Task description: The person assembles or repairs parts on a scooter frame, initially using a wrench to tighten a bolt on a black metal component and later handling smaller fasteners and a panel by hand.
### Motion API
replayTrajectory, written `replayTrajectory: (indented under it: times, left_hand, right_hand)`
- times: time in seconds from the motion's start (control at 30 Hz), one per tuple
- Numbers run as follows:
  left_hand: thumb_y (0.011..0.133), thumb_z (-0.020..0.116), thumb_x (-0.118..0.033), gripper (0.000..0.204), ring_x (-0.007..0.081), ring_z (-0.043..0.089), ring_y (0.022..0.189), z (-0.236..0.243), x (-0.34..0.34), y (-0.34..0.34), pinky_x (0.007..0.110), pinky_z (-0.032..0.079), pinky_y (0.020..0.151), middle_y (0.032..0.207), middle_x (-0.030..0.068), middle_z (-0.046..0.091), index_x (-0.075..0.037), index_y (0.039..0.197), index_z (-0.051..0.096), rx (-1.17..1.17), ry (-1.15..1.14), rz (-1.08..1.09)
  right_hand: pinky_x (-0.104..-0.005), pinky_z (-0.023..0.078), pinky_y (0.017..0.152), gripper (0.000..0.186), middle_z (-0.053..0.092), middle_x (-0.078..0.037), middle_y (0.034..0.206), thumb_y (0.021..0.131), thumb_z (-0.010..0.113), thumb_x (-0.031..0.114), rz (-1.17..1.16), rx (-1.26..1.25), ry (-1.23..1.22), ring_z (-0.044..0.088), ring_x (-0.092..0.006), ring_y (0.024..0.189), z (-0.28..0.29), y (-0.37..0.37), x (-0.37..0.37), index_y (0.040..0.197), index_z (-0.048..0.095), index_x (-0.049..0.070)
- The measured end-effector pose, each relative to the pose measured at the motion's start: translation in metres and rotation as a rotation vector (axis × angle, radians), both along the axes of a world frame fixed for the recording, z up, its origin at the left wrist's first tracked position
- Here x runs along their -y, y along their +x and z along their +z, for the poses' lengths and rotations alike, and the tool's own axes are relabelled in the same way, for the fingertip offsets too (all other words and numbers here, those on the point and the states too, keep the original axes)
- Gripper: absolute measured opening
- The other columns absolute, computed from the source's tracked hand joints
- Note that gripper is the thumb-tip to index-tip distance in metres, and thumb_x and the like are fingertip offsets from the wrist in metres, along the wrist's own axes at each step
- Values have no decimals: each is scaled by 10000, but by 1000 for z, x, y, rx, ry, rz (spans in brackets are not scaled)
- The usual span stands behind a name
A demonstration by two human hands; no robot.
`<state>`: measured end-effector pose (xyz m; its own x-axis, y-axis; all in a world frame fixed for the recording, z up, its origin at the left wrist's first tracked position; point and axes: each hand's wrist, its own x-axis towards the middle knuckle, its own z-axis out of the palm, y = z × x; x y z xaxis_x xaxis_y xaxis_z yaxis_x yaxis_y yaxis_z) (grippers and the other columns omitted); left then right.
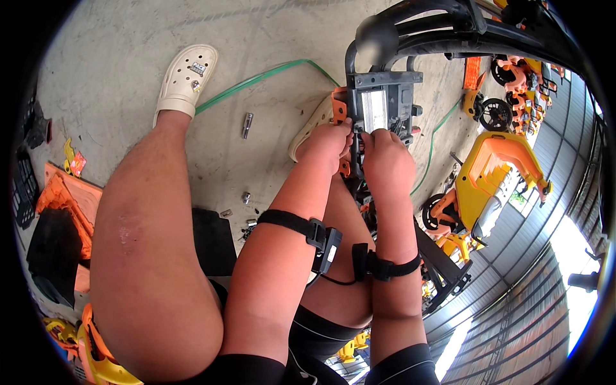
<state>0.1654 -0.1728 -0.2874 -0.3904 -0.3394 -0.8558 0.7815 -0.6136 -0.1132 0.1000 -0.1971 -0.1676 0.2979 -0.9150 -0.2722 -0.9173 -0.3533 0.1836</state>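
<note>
A dark grey plastic housing (401,96) with a white panel (374,109) on its face stands upright between my knees, joined to a black curved frame (410,32) above. My left hand (327,142) is closed on the housing's lower left edge, next to an orange part (338,102). My right hand (385,154) pinches at the lower edge of the white panel, fingers bent against it. Whether a small piece sits under the fingertips is hidden. Both wrists carry black straps with small devices.
Concrete floor with a green hose (256,80), a metal socket (247,125) and small loose bits (246,197). My foot in a white clog (186,77) rests at upper left. Orange and yellow ride-on toy vehicles (494,173) stand right; orange and black parts (58,218) lie left.
</note>
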Motion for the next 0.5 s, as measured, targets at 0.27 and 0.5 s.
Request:
replayTrajectory:
  times: [0.27,0.5]
  left_hand:
    - [986,639,-202,139,85,567,690,-6,4,-4,237,458,632,777,-18,610,-89,906,636,30,-5,-70]
    - [972,618,-132,67,82,570,684,-3,5,-3,238,454,627,779,-19,612,-89,929,647,-14,40,1]
  right_hand:
    - [-470,539,588,360,667,-183,698,956,609,326,-2,-95,9,672,-388,642,-2,2,8,746,636,35]
    - [-456,558,571,412,670,-186,651,960,583,333,-179,-150,6,689,-376,618,-4,16,9,685,648,32]
